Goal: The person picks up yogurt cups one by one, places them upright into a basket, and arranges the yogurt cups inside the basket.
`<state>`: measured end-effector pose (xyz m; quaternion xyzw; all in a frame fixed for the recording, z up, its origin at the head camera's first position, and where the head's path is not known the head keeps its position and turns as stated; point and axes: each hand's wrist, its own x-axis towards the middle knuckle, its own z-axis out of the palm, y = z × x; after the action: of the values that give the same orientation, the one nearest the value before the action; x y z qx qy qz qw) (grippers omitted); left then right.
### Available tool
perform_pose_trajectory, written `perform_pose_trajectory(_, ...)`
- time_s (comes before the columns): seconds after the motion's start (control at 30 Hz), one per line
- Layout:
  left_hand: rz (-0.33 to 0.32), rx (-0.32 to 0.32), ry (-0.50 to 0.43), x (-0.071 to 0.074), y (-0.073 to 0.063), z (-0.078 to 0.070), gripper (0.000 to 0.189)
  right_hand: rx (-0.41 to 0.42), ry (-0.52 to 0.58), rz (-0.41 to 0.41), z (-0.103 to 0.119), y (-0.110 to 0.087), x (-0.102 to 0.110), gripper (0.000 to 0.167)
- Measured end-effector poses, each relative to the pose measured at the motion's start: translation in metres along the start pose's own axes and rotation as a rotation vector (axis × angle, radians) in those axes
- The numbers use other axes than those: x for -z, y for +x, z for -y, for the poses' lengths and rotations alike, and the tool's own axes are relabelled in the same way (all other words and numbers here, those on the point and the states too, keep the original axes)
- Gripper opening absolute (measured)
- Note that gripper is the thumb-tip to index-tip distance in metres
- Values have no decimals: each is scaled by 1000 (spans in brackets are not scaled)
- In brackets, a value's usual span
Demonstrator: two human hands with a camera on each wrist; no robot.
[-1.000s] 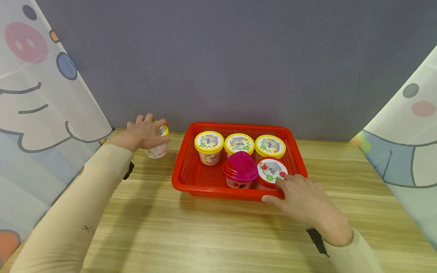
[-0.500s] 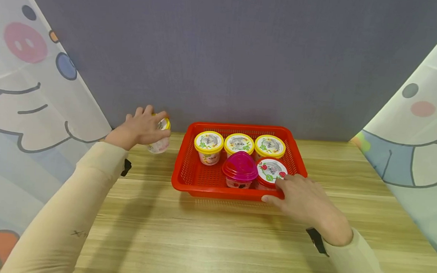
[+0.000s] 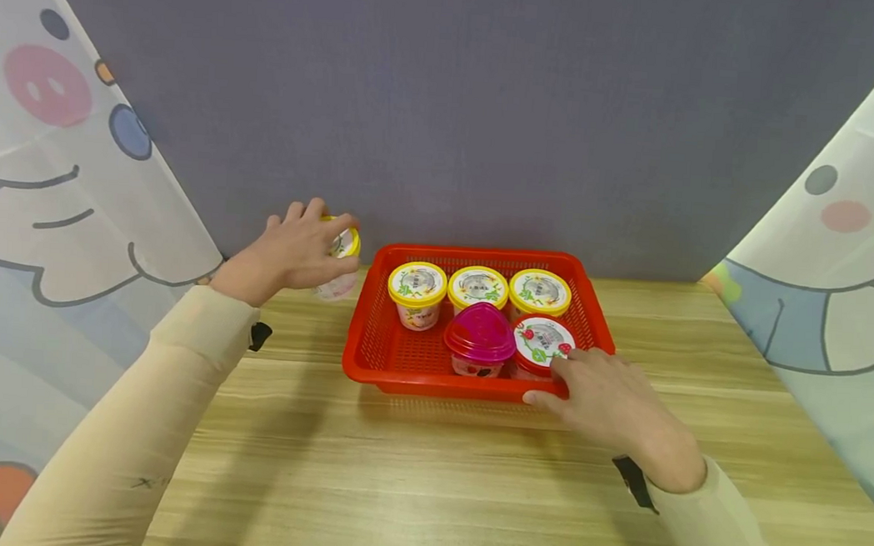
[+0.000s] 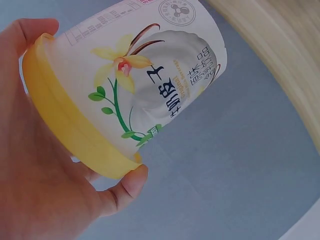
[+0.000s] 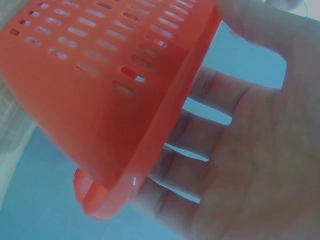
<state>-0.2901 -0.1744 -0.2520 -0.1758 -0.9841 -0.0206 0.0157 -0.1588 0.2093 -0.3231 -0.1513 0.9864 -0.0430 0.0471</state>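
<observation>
My left hand (image 3: 296, 248) pinches a yellow-lidded cup (image 3: 338, 287) by its lid, up off the wooden table and left of the red basket. In the left wrist view, thumb and fingers span the rim of the lid; the cup's white wall (image 4: 160, 75) carries a yellow flower and the word "Original". My right hand (image 3: 617, 401) grips the front right corner of the red plastic basket (image 3: 400, 378), fingers over its rim and thumb at the front. In the right wrist view, the basket's slotted wall (image 5: 100, 115) hides those fingertips.
Three yellow-lidded cups (image 3: 418, 284) line the back of the basket. At its front stand a tub with a magenta heart-shaped lid (image 3: 482, 332) and a red-lidded cup (image 3: 543, 340). Behind the table (image 3: 409, 488) rises a grey panel (image 3: 447, 115); printed curtains (image 3: 822, 246) flank it.
My left hand has raised the yellow-lidded cup from the table and brought it right, closer to the basket. The right hand and basket have stayed put.
</observation>
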Motion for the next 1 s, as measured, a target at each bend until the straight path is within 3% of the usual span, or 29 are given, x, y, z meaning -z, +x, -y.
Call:
perform_pose_trajectory(0.5, -34, -69, 8, 7, -2, -31, 60, 8, -4, -2, 0, 0, -1, 62)
perform_pose_trajectory(1.0, -35, -154, 31, 3, 0, -65, 61, 10, -4, -6, 0, 0, -1, 61)
